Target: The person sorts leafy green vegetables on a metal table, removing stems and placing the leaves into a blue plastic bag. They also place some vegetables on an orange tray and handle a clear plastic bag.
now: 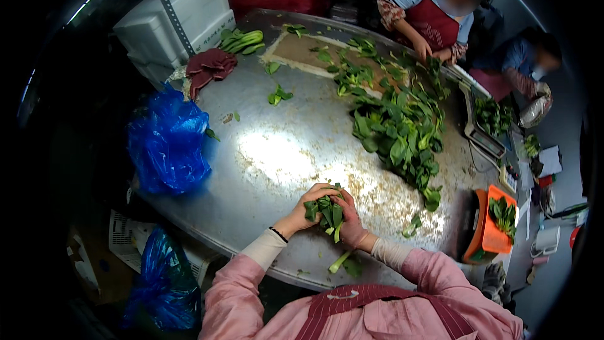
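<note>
My left hand (pixel 306 208) and my right hand (pixel 351 222) are closed around a small bunch of leafy greens (pixel 325 212), just above the near part of the metal table (pixel 222 198). Pale stem ends point down toward me. Below my right hand, a single green with a thick pale stem (pixel 340 262) lies near the table's edge. A large loose pile of leafy greens (pixel 401 137) spreads over the right half of the table. A few separate leaves (pixel 280 95) lie farther back.
A blue plastic bag (pixel 167 144) and a dark red cloth (pixel 211 68) are at left, near white foam boxes (pixel 177 14). At right an orange basket (pixel 493 241) holds greens. Beyond the pile, a co-worker in a red apron (pixel 432 23) handles greens; another person (pixel 509 66) holds a bag.
</note>
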The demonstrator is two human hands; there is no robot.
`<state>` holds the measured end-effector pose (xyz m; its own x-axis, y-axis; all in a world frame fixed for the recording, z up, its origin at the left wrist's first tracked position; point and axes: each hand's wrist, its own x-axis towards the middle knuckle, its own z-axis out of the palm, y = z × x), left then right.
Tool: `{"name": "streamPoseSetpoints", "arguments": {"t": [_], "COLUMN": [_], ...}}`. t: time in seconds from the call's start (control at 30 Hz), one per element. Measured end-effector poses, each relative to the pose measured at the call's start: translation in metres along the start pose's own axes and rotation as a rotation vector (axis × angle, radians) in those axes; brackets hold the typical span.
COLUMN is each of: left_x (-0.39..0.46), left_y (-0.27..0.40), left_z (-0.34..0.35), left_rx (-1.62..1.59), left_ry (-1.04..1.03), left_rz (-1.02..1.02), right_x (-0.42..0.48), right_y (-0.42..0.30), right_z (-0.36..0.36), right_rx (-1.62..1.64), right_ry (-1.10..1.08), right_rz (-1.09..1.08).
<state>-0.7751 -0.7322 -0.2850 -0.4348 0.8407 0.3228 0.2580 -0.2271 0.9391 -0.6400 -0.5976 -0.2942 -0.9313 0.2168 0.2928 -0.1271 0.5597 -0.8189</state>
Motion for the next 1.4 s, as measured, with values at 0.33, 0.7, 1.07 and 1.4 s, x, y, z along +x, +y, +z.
{"name": "streamPoseSetpoints", "arguments": {"t": [0.33,0.7,1.07,1.4], "left_x": [0.241,0.212,0.186,0.269], "left_y": [0.038,-0.043,-0.087,-0.029], "left_z": [-0.235,-0.242,-0.2,-0.064], "left_rx": [1.019,1.002,1.219,0.316], "left_ry": [0.198,0.485,0.657,0.571], "left_rz": [0.295,-0.435,-0.624,-0.113], "right_x": [0.338,0.216,-0.033,-0.072], "right_y": [-0.048,0.039,0.017,-0.006], "right_z": [-0.034,-0.101,-0.097,-0.083], "right_rx": [0.84,0.23,0.416,0.142], "right_ry": [-0.165,-0.596,-0.613,-0.379], "right_rz": [0.046,0.574,0.701,0.511]}}
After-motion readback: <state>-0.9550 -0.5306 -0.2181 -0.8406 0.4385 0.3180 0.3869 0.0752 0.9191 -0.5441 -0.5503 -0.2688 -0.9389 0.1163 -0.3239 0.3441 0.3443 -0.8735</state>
